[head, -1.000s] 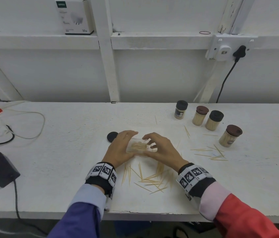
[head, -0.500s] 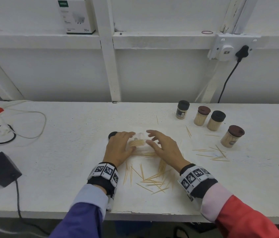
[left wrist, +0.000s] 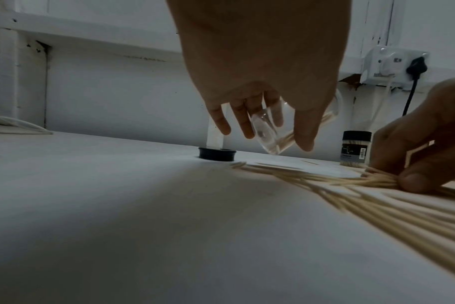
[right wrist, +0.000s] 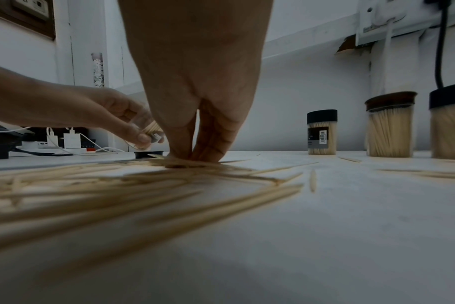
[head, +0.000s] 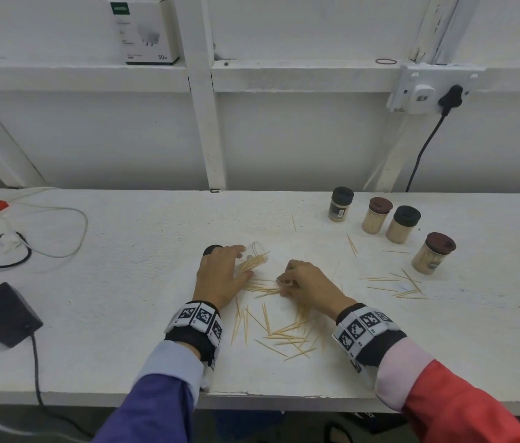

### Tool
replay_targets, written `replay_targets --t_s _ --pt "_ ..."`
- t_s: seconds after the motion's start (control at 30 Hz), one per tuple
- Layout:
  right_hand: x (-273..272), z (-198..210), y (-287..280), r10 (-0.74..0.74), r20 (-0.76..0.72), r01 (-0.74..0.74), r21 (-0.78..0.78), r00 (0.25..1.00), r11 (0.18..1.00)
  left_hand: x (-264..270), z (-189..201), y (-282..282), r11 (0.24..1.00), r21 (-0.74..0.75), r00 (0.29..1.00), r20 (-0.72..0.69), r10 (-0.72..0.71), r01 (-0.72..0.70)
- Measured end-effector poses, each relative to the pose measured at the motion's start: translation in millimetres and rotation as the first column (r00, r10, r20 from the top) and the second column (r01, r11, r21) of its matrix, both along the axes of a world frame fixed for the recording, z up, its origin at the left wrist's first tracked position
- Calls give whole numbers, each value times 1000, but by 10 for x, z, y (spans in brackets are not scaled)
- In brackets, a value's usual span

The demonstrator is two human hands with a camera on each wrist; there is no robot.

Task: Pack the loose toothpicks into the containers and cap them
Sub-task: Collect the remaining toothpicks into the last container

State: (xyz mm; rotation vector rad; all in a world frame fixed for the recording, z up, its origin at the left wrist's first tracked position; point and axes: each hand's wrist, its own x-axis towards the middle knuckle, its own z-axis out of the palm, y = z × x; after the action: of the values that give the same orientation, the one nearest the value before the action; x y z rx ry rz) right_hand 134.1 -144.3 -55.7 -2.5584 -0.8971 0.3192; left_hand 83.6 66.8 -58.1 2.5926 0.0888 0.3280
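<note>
My left hand (head: 242,263) grips a clear open container (head: 254,257), tilted with its mouth up and away, a few toothpicks inside. In the left wrist view the fingers and thumb of my left hand (left wrist: 275,133) curl round the container (left wrist: 264,137). Its black cap (head: 211,250) lies on the table just left of that hand. My right hand (head: 282,286) pinches a bunch of loose toothpicks (head: 262,287) flat on the table; the right wrist view shows this hand's fingertips (right wrist: 205,154) pressed onto them. More loose toothpicks (head: 284,334) lie between my wrists.
Several capped, filled containers (head: 402,224) stand at the back right, with scattered toothpicks (head: 402,286) near them. A black power adapter (head: 6,314) and cables (head: 60,238) lie at the left. The table's front edge (head: 284,399) runs just behind my wrists.
My right hand left the container and dropped to the table, where it now pinches toothpicks. My left hand has drawn the container to the left and away, alone.
</note>
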Motion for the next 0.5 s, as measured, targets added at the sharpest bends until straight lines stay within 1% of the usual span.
replay_targets --t_s 0.2,0.37,0.43,0.5 --pt "6 43 -19 -2 96 6 -49 995 999 -12 4 2 1000 -7 1000 1 -6 6" --pt "-24 84 -16 74 254 -13 -235 964 972 -17 8 -7 1000 -8 1000 -17 -13 13" --pt "-34 110 -20 95 270 -18 -276 958 961 -15 5 -8 1000 -7 1000 -19 -11 11" --pt "-37 106 -29 103 274 -30 -260 956 965 -14 -1 -8 1000 -4 1000 -23 -6 6"
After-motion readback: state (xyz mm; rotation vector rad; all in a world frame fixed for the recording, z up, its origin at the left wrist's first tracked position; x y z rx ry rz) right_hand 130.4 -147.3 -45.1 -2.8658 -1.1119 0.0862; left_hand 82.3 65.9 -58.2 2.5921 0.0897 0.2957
